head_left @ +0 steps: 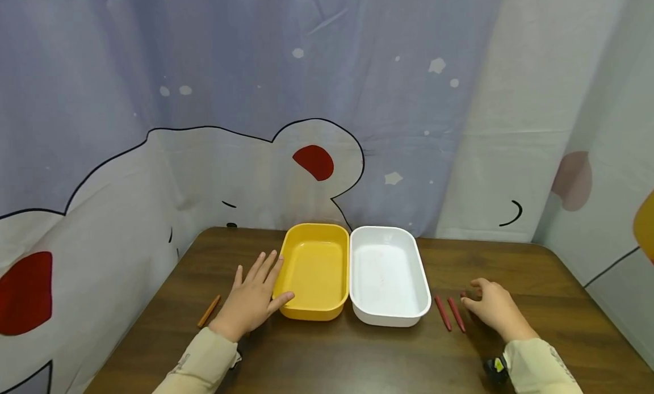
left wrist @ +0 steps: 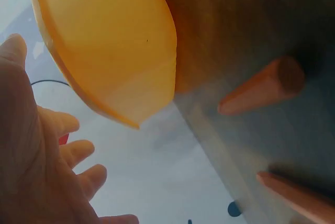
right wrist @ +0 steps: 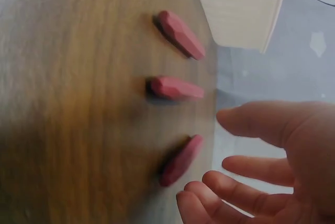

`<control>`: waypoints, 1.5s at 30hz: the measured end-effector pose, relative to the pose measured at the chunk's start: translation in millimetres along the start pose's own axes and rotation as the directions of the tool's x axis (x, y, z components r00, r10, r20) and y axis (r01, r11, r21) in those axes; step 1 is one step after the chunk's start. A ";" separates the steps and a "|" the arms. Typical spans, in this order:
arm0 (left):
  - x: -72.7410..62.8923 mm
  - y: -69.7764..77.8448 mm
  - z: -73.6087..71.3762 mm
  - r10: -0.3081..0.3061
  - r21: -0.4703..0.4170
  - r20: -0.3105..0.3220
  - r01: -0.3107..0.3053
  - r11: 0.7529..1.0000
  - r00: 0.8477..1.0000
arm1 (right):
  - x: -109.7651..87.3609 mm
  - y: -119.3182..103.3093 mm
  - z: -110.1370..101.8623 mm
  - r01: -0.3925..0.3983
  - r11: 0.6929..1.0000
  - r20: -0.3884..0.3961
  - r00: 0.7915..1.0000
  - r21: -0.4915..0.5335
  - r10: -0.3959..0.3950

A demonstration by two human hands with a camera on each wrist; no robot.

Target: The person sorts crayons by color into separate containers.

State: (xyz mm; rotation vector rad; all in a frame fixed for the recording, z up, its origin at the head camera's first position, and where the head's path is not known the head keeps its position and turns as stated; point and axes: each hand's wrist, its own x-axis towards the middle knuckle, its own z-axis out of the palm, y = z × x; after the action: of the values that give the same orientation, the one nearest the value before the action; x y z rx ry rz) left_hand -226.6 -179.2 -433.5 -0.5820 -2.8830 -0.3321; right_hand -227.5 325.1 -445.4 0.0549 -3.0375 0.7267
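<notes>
My left hand (head_left: 250, 303) hovers at the left side of a yellow tray (head_left: 286, 311), its fingers spread and holding nothing. One orange crayon (head_left: 209, 311) shows left of it. Two orange crayons lie on the table in the left wrist view, a nearer one (left wrist: 264, 85) and another (left wrist: 298, 198) cut off by the frame. Beside three red crayons is my right hand (head_left: 495, 309), its fingers loosely bent with nothing between them. In the right wrist view, an upper crayon (right wrist: 180, 34), a middle one (right wrist: 177, 88) and a lower one (right wrist: 181, 161) lie apart; the lower is nearest the fingertips.
A white tray (head_left: 426, 303) stands against the yellow tray's right side, near the back of the brown wooden table (head_left: 368, 360). Behind the table hangs a patterned curtain (head_left: 409, 127), which continues along both sides.
</notes>
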 end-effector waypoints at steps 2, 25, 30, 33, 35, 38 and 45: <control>0.0 1.0 0.9 -0.003 -0.009 0.020 0.003 1.000 1.000 | 1.0 -0.5 2.1 -0.010 1.000 -0.001 1.000 0.002 0.010; -1.2 3.0 10.9 -0.003 -0.040 0.100 0.007 0.999 0.995 | 1.9 -2.3 12.5 -0.033 0.999 -0.041 0.999 0.039 0.034; -2.5 3.2 10.5 -0.001 -0.043 0.102 0.005 0.999 0.995 | 1.2 -4.5 12.5 -0.044 0.996 -0.085 0.995 0.076 0.051; -2.7 3.1 10.9 0.000 -0.044 0.103 0.004 0.999 0.995 | 0.2 -7.0 10.8 -0.048 0.993 -0.099 0.993 0.110 0.059; -3.0 2.8 11.4 0.001 -0.044 0.104 0.003 0.999 0.995 | -0.7 -8.9 9.7 -0.043 0.990 -0.108 0.992 0.137 0.058; -3.3 2.5 12.2 0.001 -0.042 0.102 0.004 0.999 0.995 | -2.3 -12.2 8.5 -0.025 0.986 -0.135 0.990 0.166 0.048; -3.3 1.8 14.7 0.002 -0.044 0.095 0.002 0.999 0.995 | -4.5 -23.2 5.4 -0.017 0.953 -0.151 0.986 0.304 0.065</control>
State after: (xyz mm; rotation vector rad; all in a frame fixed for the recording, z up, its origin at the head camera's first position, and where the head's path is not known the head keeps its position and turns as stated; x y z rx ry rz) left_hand -224.8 -175.1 -448.0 -0.6214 -2.9732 -0.3786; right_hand -222.2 302.1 -439.8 -0.0605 -2.7584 1.1347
